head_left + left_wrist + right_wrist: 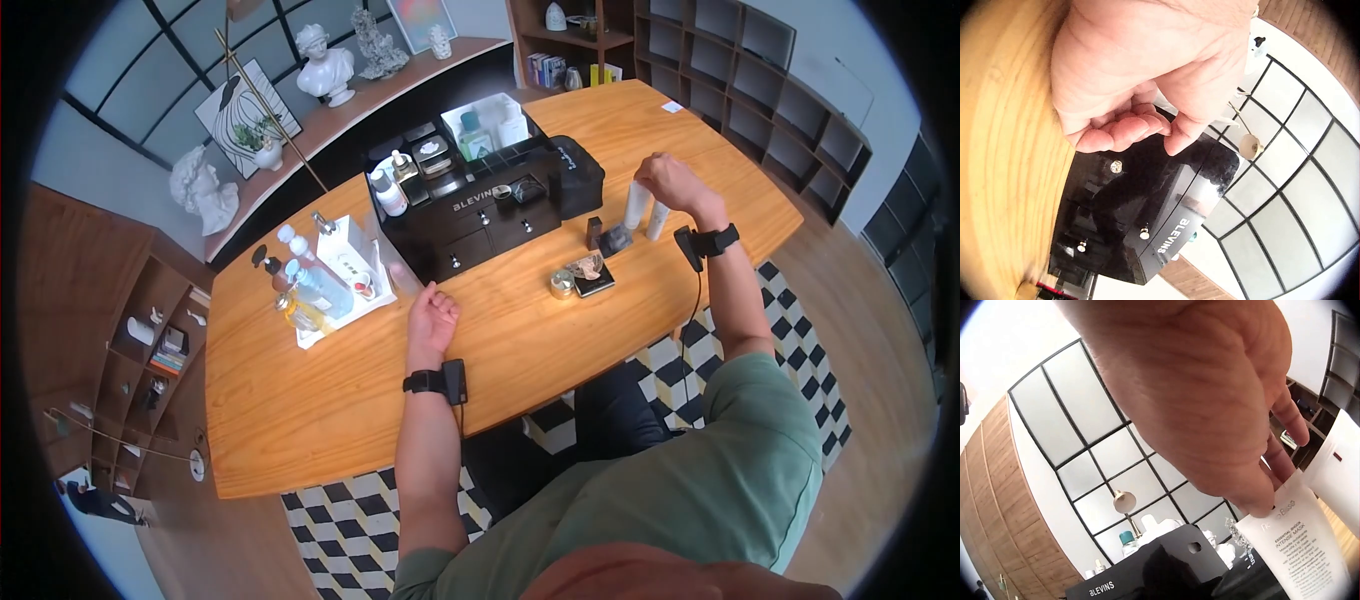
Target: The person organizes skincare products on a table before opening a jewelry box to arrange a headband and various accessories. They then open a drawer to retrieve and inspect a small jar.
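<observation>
My right hand (674,184) is at the right side of the wooden table, pinching the top edge of a white squeeze tube (635,208) between thumb and fingers. Printed on this tube (1297,540) in the right wrist view are the words "Intense Mask". A second white tube (657,221) stands upright right beside it. My left hand (433,320) rests by the table's surface with loosely curled fingers and holds nothing. Just beyond it is a glossy black BLEVINS cosmetics organizer (470,240) with small drawers and round knobs (1144,234).
Left of the organizer, a white tray (345,322) holds several pump bottles. A small gold-lidded jar (562,285), a black compact (597,287), a small dark box (594,234) and a dark crumpled-looking item (616,240) lie near the tubes. A black bag (580,180) adjoins the organizer.
</observation>
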The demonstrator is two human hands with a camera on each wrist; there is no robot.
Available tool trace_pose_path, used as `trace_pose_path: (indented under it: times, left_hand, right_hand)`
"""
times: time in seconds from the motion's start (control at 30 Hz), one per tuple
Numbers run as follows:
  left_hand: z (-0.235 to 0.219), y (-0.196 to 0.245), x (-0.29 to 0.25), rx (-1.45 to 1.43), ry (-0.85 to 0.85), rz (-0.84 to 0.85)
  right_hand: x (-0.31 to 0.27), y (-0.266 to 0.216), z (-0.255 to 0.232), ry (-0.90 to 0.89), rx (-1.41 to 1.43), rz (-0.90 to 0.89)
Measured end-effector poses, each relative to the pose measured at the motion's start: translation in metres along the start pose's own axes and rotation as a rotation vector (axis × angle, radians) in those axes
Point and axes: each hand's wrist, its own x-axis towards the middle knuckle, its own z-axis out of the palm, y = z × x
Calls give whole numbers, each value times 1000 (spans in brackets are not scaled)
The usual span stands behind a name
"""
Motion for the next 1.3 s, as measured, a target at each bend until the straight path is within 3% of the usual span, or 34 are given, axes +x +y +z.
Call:
trace_pose_path:
  times: [0.33,0.53,0.8,0.87,0.93,1.03,1.07,1.2,1.3]
  left_hand:
    - [-3,-1,1,-39,-25,-16]
    - [-3,1,0,-29,-23,-14]
    - [-1,0,-1,-31,-13,-14]
    - [-3,0,1,-31,-16,-12]
    - [-3,1,2,-31,-19,-9]
    - [-4,1,2,-30,2,-8]
    - [-5,1,2,-33,3,-16]
    - [-6,1,3,-42,-7,-41]
    - [-6,0,3,-35,-19,-29]
  right_hand:
    - [6,-5,-21,172,-17,3]
    - [18,-12,-62,317,-49,61]
    - [110,-8,-134,504,-184,-43]
    - [144,-18,-146,520,-205,-98]
    - [154,-69,-176,507,-199,-130]
    - [185,-108,-183,463,-35,-213]
    - [202,-114,-176,513,-79,-252]
    - [224,-161,-166,378,77,-146]
    - [267,-157,-133,421,-61,-247]
